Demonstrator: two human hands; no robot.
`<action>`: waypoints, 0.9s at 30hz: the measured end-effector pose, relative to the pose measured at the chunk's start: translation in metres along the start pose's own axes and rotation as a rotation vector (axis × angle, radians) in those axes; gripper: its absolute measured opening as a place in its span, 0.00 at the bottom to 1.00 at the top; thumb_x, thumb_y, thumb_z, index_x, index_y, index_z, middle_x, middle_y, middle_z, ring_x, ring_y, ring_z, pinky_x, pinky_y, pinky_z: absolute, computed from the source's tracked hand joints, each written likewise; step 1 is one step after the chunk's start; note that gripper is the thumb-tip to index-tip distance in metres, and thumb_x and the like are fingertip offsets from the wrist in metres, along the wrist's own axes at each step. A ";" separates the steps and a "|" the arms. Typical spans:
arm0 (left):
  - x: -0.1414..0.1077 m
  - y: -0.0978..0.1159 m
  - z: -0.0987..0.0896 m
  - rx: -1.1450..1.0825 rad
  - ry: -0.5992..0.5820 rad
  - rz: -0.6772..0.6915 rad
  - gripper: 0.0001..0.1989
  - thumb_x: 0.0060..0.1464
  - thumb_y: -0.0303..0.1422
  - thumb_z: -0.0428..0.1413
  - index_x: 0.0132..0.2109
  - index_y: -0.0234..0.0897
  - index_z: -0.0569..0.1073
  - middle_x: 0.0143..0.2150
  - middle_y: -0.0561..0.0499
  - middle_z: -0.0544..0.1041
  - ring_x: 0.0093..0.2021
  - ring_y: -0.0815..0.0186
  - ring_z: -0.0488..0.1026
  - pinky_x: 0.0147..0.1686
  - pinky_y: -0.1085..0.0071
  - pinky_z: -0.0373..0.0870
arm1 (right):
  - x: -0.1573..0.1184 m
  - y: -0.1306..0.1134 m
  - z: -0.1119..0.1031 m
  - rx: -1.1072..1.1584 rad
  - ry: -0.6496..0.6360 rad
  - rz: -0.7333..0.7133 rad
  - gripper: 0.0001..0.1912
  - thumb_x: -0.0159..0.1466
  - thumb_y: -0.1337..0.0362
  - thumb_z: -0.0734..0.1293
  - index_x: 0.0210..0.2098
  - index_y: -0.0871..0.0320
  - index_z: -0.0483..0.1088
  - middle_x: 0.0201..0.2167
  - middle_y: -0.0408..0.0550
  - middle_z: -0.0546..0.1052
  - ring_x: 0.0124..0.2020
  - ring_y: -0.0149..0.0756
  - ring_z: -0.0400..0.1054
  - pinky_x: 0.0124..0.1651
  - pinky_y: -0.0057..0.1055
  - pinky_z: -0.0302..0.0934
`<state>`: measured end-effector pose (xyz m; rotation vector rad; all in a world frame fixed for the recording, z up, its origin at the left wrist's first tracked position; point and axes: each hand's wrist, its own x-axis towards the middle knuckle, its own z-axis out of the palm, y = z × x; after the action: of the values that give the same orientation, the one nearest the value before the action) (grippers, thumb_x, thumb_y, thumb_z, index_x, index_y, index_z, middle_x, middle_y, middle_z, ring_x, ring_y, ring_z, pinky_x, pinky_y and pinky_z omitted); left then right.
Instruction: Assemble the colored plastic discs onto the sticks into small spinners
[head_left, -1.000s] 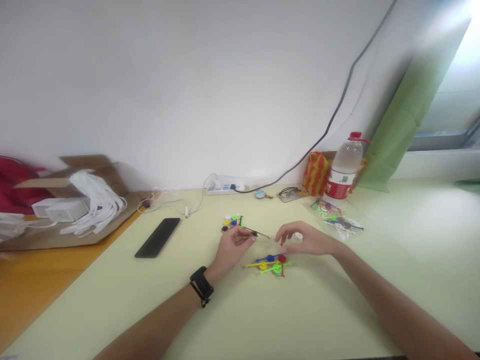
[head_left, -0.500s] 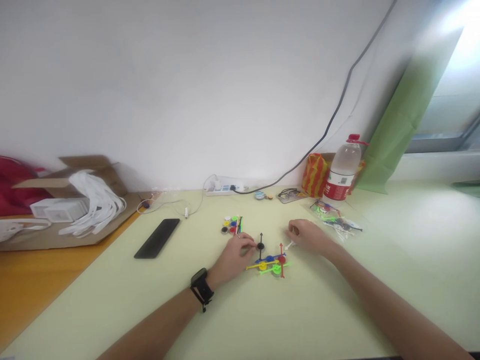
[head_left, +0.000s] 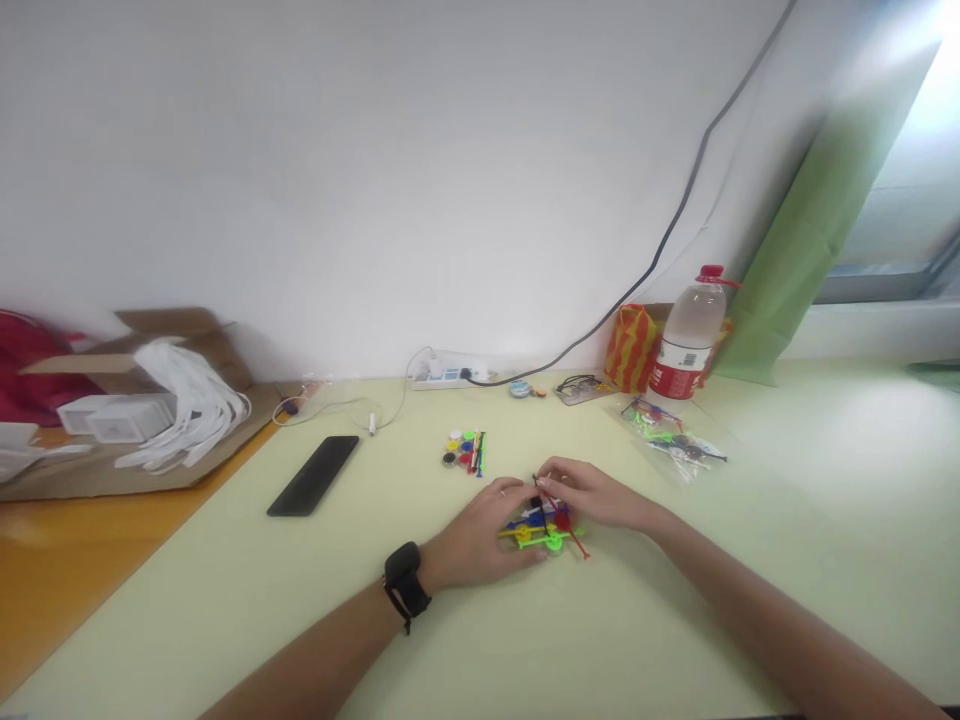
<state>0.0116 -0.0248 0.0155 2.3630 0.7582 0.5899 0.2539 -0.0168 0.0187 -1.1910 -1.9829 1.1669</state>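
Small coloured arrow spinners lie bunched together on the table between my hands: a green spinner (head_left: 553, 541), a yellow spinner (head_left: 523, 534), a blue spinner (head_left: 535, 519), a red spinner (head_left: 562, 521), a black spinner (head_left: 535, 502) and a white one partly covered. My left hand (head_left: 480, 535), with a ring and a black watch, curls round the bunch from the left, thumb at the near side and fingers at the far side. My right hand (head_left: 589, 492) closes on the bunch from the far right, fingertips at the black and red arrow tips.
Behind my left hand are several coloured discs (head_left: 458, 447) and loose arrows (head_left: 478, 453). A black phone (head_left: 313, 476) lies left. Further right stand a plastic bag of parts (head_left: 673, 440) and a large bottle (head_left: 685, 340). A power strip (head_left: 450, 374) sits by the wall.
My right hand has moved left to the bunch, and the white spinner now lies among the others. My left hand has spread round them. The black and red arrows have turned.
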 end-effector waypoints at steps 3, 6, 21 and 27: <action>0.000 -0.003 0.001 -0.039 0.011 0.011 0.23 0.60 0.30 0.58 0.62 0.45 0.70 0.61 0.44 0.72 0.63 0.56 0.67 0.65 0.59 0.64 | -0.004 -0.001 -0.003 -0.011 -0.081 -0.021 0.22 0.68 0.46 0.65 0.52 0.55 0.68 0.37 0.45 0.75 0.37 0.36 0.71 0.41 0.33 0.68; -0.001 -0.003 -0.001 -0.081 0.030 0.024 0.22 0.59 0.26 0.56 0.59 0.45 0.72 0.59 0.45 0.74 0.62 0.57 0.69 0.65 0.60 0.64 | -0.007 0.003 -0.010 -0.022 -0.184 -0.038 0.43 0.58 0.49 0.76 0.67 0.49 0.58 0.50 0.48 0.72 0.43 0.37 0.72 0.47 0.34 0.69; -0.001 0.004 -0.003 -0.077 0.037 -0.011 0.17 0.62 0.31 0.56 0.58 0.45 0.74 0.56 0.48 0.78 0.56 0.57 0.74 0.58 0.62 0.69 | -0.009 0.000 -0.017 -0.223 -0.165 -0.098 0.26 0.53 0.55 0.78 0.50 0.51 0.74 0.49 0.47 0.68 0.43 0.36 0.70 0.42 0.30 0.67; 0.000 0.000 -0.001 0.006 0.102 -0.018 0.19 0.59 0.38 0.61 0.57 0.45 0.75 0.54 0.47 0.80 0.54 0.55 0.75 0.55 0.61 0.70 | -0.007 0.008 -0.018 -0.327 -0.076 -0.072 0.14 0.55 0.55 0.76 0.33 0.57 0.73 0.31 0.42 0.73 0.31 0.32 0.65 0.31 0.27 0.57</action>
<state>0.0115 -0.0244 0.0161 2.3432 0.8269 0.7061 0.2741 -0.0138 0.0202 -1.2341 -2.3188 0.8859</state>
